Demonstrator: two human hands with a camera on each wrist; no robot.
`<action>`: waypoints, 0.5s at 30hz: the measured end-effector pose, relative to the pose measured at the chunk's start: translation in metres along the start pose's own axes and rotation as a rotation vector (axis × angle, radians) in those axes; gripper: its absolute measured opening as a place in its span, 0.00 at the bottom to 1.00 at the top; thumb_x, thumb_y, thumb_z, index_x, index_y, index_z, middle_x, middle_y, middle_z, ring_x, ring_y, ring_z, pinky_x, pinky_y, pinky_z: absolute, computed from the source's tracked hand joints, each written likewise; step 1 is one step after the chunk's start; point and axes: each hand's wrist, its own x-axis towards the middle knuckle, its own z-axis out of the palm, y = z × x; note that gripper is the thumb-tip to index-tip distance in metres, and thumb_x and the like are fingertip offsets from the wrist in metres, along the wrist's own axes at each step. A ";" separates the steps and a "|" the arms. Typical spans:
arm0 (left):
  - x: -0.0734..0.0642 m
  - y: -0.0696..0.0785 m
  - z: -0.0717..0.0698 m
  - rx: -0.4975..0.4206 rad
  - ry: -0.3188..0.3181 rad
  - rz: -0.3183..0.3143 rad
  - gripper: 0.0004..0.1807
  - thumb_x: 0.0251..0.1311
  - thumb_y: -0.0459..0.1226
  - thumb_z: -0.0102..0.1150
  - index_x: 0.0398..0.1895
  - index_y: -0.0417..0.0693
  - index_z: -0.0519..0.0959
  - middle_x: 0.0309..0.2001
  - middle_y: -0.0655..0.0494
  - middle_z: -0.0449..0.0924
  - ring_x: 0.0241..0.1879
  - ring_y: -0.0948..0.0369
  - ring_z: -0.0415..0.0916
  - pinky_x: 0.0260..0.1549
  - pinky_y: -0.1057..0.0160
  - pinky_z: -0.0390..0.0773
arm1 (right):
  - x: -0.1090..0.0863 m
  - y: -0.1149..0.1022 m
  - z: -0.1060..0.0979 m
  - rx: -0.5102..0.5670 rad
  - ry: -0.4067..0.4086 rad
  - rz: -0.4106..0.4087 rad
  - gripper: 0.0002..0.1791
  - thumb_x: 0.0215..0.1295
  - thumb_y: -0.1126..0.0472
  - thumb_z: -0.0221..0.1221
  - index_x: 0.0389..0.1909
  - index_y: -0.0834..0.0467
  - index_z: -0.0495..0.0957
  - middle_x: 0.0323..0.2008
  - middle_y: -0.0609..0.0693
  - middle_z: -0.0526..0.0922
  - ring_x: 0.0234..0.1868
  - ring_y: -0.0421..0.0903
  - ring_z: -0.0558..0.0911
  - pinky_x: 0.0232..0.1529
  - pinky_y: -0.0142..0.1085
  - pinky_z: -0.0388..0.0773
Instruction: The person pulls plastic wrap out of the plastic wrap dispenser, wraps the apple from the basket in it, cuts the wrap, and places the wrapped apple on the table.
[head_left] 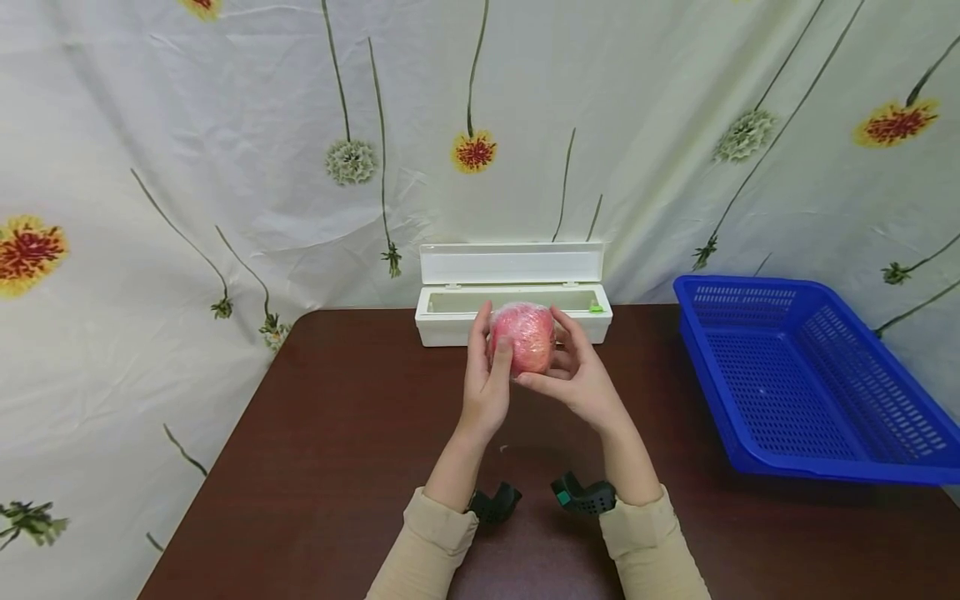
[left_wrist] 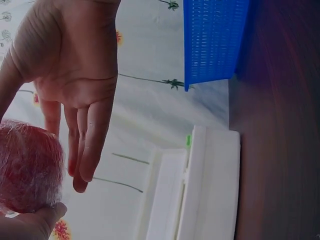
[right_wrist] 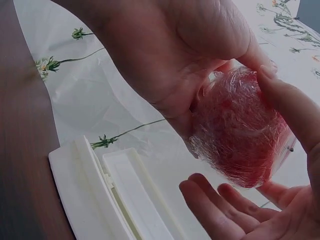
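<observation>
A red and yellow apple [head_left: 528, 333], wrapped in clear plastic film, is held up in front of me between both hands. My left hand [head_left: 486, 387] grips it from the left, with the thumb across its near side. From the right, my right hand [head_left: 588, 379] has its index finger near the top and its thumb at the lower edge. The remaining right fingers are spread below the apple [right_wrist: 240, 130] in the right wrist view. Crinkled film shows over the apple [left_wrist: 30, 167] in the left wrist view.
Behind the hands stands a long white film box [head_left: 513, 329] with its lid [head_left: 512, 265] raised and a small green slider [head_left: 596, 307]. A blue plastic basket [head_left: 738, 417] sits at the right of the brown table [head_left: 322, 467]. A flowered cloth [head_left: 262, 125] hangs behind.
</observation>
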 end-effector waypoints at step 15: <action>0.004 0.001 -0.018 -0.060 -0.109 0.034 0.34 0.68 0.43 0.50 0.72 0.43 0.49 0.57 0.42 0.61 0.56 0.54 0.66 0.50 0.63 0.73 | -0.001 -0.001 -0.002 -0.002 0.044 0.005 0.45 0.47 0.72 0.69 0.66 0.60 0.57 0.59 0.59 0.68 0.52 0.55 0.75 0.48 0.40 0.77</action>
